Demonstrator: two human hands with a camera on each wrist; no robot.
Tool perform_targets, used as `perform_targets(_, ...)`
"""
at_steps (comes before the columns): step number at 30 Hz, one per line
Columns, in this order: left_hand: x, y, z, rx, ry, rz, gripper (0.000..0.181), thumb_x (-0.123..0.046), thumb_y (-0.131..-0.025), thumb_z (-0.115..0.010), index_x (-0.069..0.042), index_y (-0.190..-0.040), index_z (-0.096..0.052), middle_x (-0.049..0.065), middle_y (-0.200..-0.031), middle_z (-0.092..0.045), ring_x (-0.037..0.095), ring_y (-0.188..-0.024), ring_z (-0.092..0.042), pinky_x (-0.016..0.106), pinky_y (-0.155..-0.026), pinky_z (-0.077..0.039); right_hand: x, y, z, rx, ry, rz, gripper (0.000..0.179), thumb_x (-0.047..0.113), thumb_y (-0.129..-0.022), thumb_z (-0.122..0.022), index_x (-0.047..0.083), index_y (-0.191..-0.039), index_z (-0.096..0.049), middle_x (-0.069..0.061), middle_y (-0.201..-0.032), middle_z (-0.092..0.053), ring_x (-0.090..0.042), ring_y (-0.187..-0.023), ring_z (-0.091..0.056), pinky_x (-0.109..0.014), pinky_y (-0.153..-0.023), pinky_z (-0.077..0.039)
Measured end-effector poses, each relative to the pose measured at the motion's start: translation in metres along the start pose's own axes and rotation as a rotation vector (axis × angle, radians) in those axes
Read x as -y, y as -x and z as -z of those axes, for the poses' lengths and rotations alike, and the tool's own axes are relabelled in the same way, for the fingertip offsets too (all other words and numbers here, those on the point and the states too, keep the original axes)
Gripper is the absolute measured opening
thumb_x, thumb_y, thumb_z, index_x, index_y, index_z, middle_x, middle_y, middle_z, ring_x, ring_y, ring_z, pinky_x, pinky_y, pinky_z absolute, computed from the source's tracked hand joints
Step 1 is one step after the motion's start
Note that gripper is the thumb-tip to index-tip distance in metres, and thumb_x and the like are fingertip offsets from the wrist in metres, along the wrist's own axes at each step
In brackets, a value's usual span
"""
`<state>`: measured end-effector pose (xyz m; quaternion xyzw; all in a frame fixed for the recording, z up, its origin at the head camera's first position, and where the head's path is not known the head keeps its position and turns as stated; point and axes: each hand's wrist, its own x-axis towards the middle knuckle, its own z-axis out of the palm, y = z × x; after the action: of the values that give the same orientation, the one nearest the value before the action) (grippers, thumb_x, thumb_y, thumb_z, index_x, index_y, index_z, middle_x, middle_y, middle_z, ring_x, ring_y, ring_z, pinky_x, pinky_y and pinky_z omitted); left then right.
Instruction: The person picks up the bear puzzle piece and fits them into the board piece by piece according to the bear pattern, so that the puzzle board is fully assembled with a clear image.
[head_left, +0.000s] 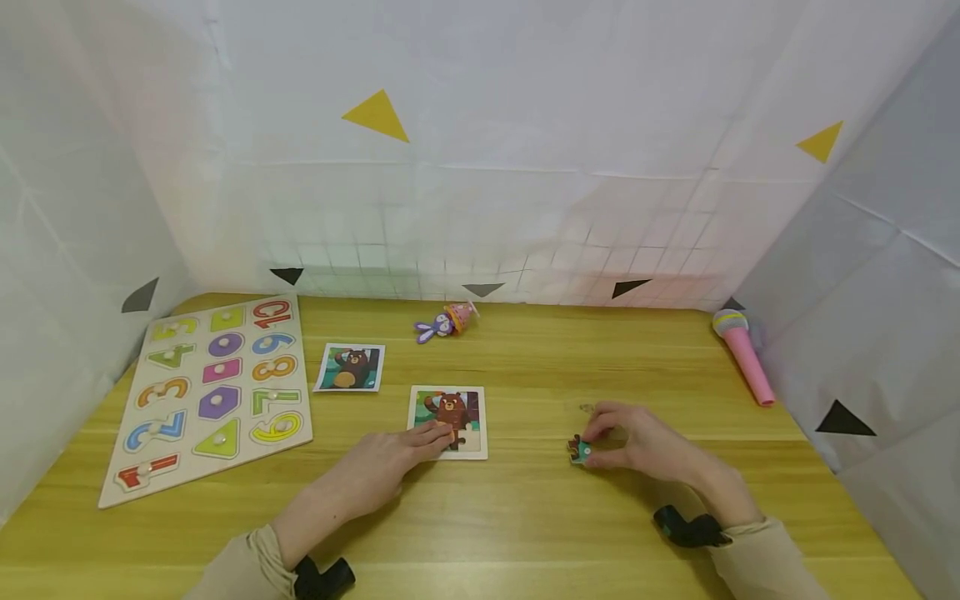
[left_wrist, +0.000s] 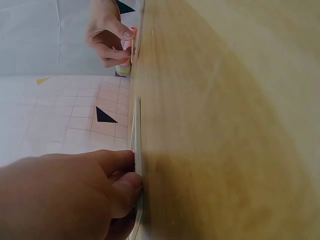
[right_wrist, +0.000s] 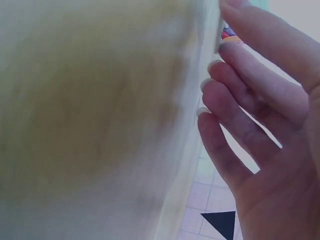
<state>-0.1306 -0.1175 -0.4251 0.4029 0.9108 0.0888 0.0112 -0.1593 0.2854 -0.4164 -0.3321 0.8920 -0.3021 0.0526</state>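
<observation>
A square bear puzzle (head_left: 472, 417) in a pale wooden frame lies on the table, with bare wood showing at its lower right. My left hand (head_left: 382, 468) rests its fingers on the lower left of this puzzle; in the left wrist view the thumb (left_wrist: 127, 186) is at the frame's edge. To the right, my right hand (head_left: 637, 442) pinches a small teal and brown puzzle piece (head_left: 577, 450) between thumb and forefinger. That piece appears edge-on in the right wrist view, where the other fingers of the right hand (right_wrist: 265, 100) are spread loosely.
A bear picture card (head_left: 350, 368) lies left of the puzzle. Farther left is a wooden number and shape board (head_left: 191, 442). A purple rabbit toy (head_left: 446, 322) lies at the back, and a pink toy microphone (head_left: 746, 358) at the right. White sheets (head_left: 480, 208) surround the table.
</observation>
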Motion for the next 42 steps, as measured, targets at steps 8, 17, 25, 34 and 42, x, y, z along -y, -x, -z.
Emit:
perform_targets(8, 0.000, 0.000, 0.000, -0.003, -0.007, -0.002, 0.069, 0.012, -0.085, -0.059, -0.014, -0.148, -0.051, 0.002, -0.154, -0.047, 0.026, -0.129, -0.057, 0.043, -0.082, -0.059, 0.004, -0.011, -0.005, -0.064, 0.043, 0.073, 0.015, 0.024, -0.084, -0.082, 0.021, -0.097, -0.074, 0.005, -0.102, -0.066, -0.012, -0.090, -0.063, -0.032, -0.077, -0.055)
perform_targets(17, 0.001, 0.000, 0.001, 0.006, 0.013, 0.006, 0.071, 0.013, -0.084, -0.058, -0.014, -0.149, -0.050, 0.004, -0.154, -0.046, 0.027, -0.130, -0.056, 0.045, -0.088, -0.057, 0.016, -0.028, -0.015, -0.020, -0.002, 0.071, 0.014, 0.023, -0.087, -0.079, 0.019, -0.100, -0.075, 0.008, -0.104, -0.069, -0.012, -0.092, -0.066, -0.034, -0.080, -0.056)
perform_targets(25, 0.000, -0.001, 0.001, 0.018, 0.003, 0.003, 0.073, 0.014, -0.083, -0.057, -0.014, -0.150, -0.049, 0.004, -0.155, -0.045, 0.027, -0.132, -0.054, 0.045, -0.087, -0.057, 0.036, -0.050, -0.028, -0.001, 0.047, 0.054, 0.024, 0.026, -0.086, -0.081, 0.016, -0.106, -0.073, 0.009, -0.099, -0.070, -0.011, -0.090, -0.067, -0.032, -0.081, -0.058)
perform_targets(34, 0.001, 0.000, 0.000, 0.023, 0.017, 0.012, 0.069, 0.014, -0.087, -0.055, -0.015, -0.150, -0.048, 0.003, -0.156, -0.044, 0.026, -0.134, -0.052, 0.045, -0.089, -0.057, 0.056, -0.076, -0.044, 0.027, 0.102, 0.095, 0.034, 0.033, -0.088, -0.078, 0.014, -0.116, -0.074, 0.007, -0.098, -0.067, -0.010, -0.088, -0.063, -0.028, -0.078, -0.055)
perform_targets(42, -0.001, -0.001, 0.002, 0.035, 0.022, 0.017, 0.068, 0.012, -0.088, -0.056, -0.014, -0.150, -0.048, 0.004, -0.157, -0.043, 0.028, -0.131, -0.055, 0.045, -0.086, -0.058, 0.066, -0.094, -0.057, 0.034, 0.102, 0.127, 0.034, 0.029, -0.087, -0.079, 0.011, -0.116, -0.075, 0.004, -0.097, -0.066, -0.011, -0.086, -0.063, -0.023, -0.076, -0.054)
